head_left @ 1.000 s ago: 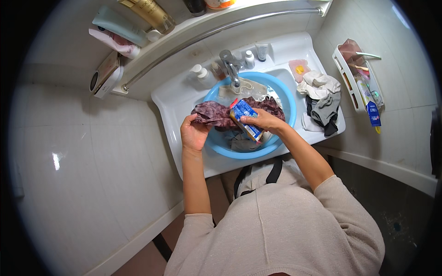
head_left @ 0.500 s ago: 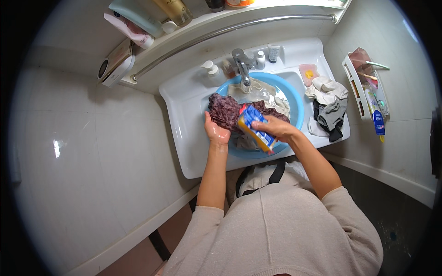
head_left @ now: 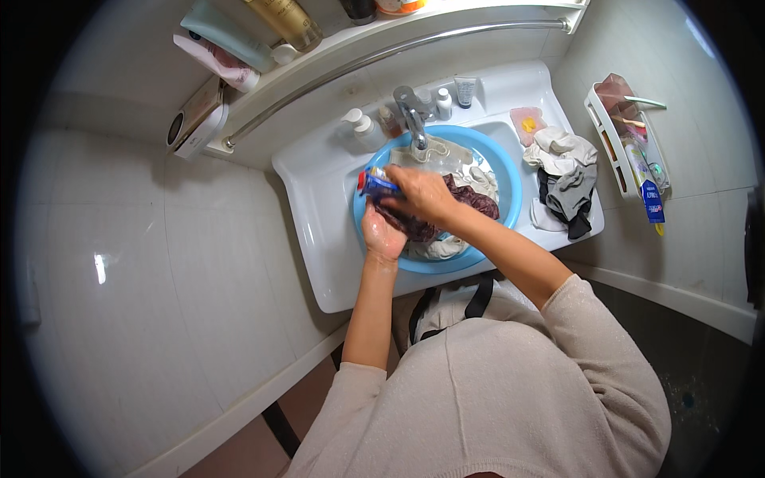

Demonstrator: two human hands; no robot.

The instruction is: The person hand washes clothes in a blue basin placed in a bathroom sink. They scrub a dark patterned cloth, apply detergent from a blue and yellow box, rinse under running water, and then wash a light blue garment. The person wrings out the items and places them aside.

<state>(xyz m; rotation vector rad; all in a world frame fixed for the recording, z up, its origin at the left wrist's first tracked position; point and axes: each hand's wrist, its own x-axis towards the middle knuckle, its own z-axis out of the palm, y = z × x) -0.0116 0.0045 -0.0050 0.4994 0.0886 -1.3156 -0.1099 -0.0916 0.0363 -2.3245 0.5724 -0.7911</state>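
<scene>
My right hand (head_left: 426,193) is closed around a blue, yellow and red wrapped soap bar (head_left: 377,183), pressing it onto the cloth at my left hand. Beneath it, my wet left hand (head_left: 382,233) faces palm up and supports the bunched dark maroon patterned cloth (head_left: 476,202); its fingers are mostly hidden by the cloth and my right hand. Both hands are over a light blue basin (head_left: 514,183) set in the white sink. Pale cloths (head_left: 440,248) lie in the basin with water, and the maroon cloth trails across them.
A metal faucet (head_left: 412,119) stands over the basin's far rim. Pump and small bottles line the sink's back ledge, beside a pink soap dish (head_left: 526,123). White, grey and black clothes (head_left: 567,179) are heaped on the right. A metal rail (head_left: 398,49) runs below the shelf.
My right hand has moved left with the soap bar, from beside the maroon cloth to on top of it above my left palm. The bar has been turned.
</scene>
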